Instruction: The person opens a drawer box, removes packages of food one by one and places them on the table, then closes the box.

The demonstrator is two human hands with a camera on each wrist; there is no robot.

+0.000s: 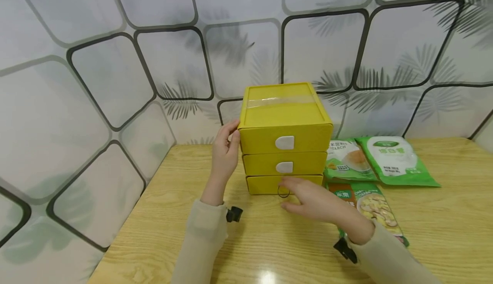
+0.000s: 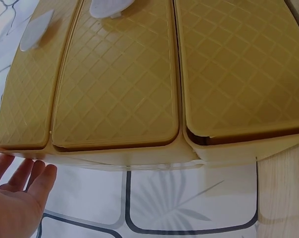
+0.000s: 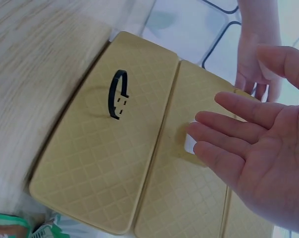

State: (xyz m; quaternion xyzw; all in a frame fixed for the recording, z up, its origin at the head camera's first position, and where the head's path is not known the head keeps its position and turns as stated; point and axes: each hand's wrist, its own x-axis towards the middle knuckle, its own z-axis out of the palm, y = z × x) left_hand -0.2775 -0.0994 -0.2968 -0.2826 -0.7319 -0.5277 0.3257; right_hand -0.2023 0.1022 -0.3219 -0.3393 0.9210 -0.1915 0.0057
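Observation:
A yellow drawer box [image 1: 283, 115] with three stacked drawers stands on the table. White tab handles [image 1: 285, 142] mark its top and middle drawers, while a thin black loop [image 3: 111, 96] sticks out from the bottom drawer's front. My left hand [image 1: 226, 151] rests against the box's left side near the top, fingers extended along it. In front of the lower drawers is my right hand [image 1: 313, 198], its fingers fairly straight and holding nothing. The right wrist view shows its palm beside the middle drawer's tab, apart from the loop. All three drawers look pushed in.
To the right of the box, two green-and-white packets [image 1: 398, 159] lie against the wall side. A green food packet with a pictured dish [image 1: 379, 210] lies nearer, partly behind my right forearm. The patterned wall [image 1: 246, 52] rises close behind the box.

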